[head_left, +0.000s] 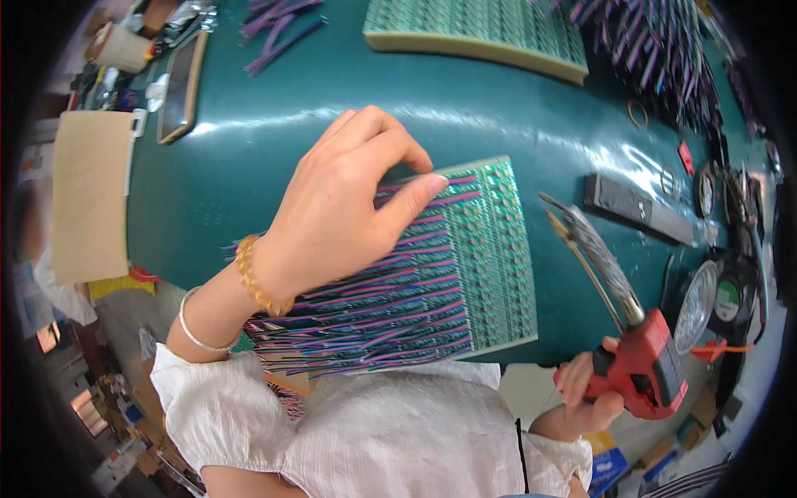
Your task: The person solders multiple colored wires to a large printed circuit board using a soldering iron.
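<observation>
A green circuit board panel [498, 274] lies at the table's near edge. Rows of purple, pink and black wires [374, 332] run leftward from it. My left hand [349, 191] reaches over the panel's far edge, thumb and forefinger pinched at the topmost wires; the other fingers are curled, and the palm hides part of the wires. In my right hand [585, 386] is a red soldering gun [652, 369], gripped by its handle. Its metal barrel and a thin guide tube point up and left, with their tips above the table just right of the panel, apart from it.
A stack of circuit board panels [473, 50] sits at the back, beside a large bundle of wires [656, 58]. Loose wires [278, 29] and a phone [183, 87] are at far left. A dark grey bar [639, 207] and a solder reel [696, 307] lie at right.
</observation>
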### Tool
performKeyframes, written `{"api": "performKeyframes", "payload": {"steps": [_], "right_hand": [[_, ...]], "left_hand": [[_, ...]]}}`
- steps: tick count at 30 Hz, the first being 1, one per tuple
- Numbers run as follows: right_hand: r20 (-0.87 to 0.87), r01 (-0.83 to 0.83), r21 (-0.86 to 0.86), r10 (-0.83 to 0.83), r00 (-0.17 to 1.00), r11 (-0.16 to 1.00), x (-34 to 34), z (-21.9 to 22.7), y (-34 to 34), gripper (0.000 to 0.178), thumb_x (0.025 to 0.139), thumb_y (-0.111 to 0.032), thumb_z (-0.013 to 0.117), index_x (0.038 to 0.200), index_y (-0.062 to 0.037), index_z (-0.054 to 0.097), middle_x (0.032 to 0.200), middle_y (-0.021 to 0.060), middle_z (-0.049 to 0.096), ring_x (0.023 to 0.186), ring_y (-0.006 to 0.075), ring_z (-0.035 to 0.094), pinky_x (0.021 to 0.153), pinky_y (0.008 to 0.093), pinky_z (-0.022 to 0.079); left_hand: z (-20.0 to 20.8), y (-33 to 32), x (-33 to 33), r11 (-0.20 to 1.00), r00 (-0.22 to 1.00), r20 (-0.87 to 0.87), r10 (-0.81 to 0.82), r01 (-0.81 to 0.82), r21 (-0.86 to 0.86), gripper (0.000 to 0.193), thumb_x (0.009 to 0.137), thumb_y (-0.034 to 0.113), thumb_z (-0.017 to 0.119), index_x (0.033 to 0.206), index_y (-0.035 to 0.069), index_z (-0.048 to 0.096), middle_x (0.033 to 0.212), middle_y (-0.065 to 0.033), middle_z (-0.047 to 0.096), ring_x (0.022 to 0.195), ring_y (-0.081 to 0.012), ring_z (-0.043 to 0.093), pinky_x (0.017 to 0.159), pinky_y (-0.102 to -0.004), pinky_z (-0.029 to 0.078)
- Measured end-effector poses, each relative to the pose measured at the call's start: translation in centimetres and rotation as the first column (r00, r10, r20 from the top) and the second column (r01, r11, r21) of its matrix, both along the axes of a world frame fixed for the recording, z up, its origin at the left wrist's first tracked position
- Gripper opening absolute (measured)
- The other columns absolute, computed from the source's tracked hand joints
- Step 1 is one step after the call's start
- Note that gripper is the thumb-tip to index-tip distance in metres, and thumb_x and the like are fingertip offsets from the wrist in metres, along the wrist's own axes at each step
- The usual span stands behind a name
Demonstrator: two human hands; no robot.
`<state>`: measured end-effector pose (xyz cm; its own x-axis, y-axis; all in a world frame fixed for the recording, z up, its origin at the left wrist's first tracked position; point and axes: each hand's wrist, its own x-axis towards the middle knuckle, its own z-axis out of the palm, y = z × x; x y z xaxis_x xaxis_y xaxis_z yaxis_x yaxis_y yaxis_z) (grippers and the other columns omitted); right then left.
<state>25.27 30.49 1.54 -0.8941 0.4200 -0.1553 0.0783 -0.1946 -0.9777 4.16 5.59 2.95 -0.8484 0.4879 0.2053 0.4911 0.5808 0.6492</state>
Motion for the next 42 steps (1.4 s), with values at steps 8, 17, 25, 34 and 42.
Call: {"api": "performKeyframes", "payload": {"steps": [8,17,25,34,42], "right_hand": [[-0.038,-0.106,0.185,0.115,0.993,0.977,-2.0,0.1,-0.8,0.088,0.083,-0.063,0.058,0.127,0.0113,0.041,0.048,-0.0001,0.046,0.038,0.0105,0.042,0.04,0.0239,0.036],[0.044,-0.137,0.19,0.131,0.99,0.972,-1.6,-0.1,-0.1,0.078,0.081,-0.059,0.063,0.118,0.007,0.047,0.049,0.0023,0.048,0.041,0.0132,0.044,0.042,0.0262,0.038],[0.034,-0.159,0.176,0.155,0.987,0.972,-1.9,-0.1,-0.2,0.073,0.082,-0.057,0.064,0.117,0.0051,0.05,0.053,0.0026,0.051,0.043,0.0132,0.046,0.043,0.0263,0.039],[-0.041,-0.136,0.16,0.145,0.989,0.978,-2.2,0.1,-0.4,0.079,0.087,-0.058,0.059,0.121,0.0106,0.043,0.047,-0.0001,0.046,0.038,0.0105,0.042,0.039,0.024,0.035],[-0.1,-0.093,0.215,0.117,0.988,0.972,-1.6,-0.4,-0.4,0.08,0.088,-0.057,0.059,0.125,0.0119,0.043,0.048,-0.001,0.046,0.038,0.0095,0.042,0.04,0.0226,0.037]], "left_hand": [[-1.3,2.7,0.2,0.996,0.998,0.011,-0.056,0.057,-0.069,0.011,0.078,0.004,0.069,0.079,0.003,0.058,0.078,-0.0086,0.056,0.074,-0.026,0.053,0.069,-0.0357,0.042],[-2.1,3.3,0.7,0.992,0.996,-0.088,0.032,-0.043,-0.122,0.013,0.073,0.004,0.071,0.075,0.005,0.058,0.074,-0.0055,0.055,0.072,-0.023,0.052,0.067,-0.034,0.037],[-2.1,3.2,0.6,0.989,0.994,-0.102,0.037,-0.051,-0.14,0.014,0.071,0.002,0.07,0.073,0.006,0.056,0.074,-0.0057,0.055,0.072,-0.0235,0.052,0.067,-0.0345,0.037],[-2.1,3.2,0.7,0.992,0.994,-0.109,0.032,-0.045,-0.119,0.014,0.072,0.002,0.07,0.073,0.005,0.056,0.074,-0.006,0.055,0.072,-0.0236,0.052,0.068,-0.0346,0.037],[-2.0,2.9,0.7,0.994,0.994,-0.109,0.01,-0.022,-0.108,0.012,0.074,0.004,0.07,0.075,0.004,0.058,0.073,-0.0063,0.055,0.072,-0.0232,0.053,0.068,-0.0345,0.038]]}}
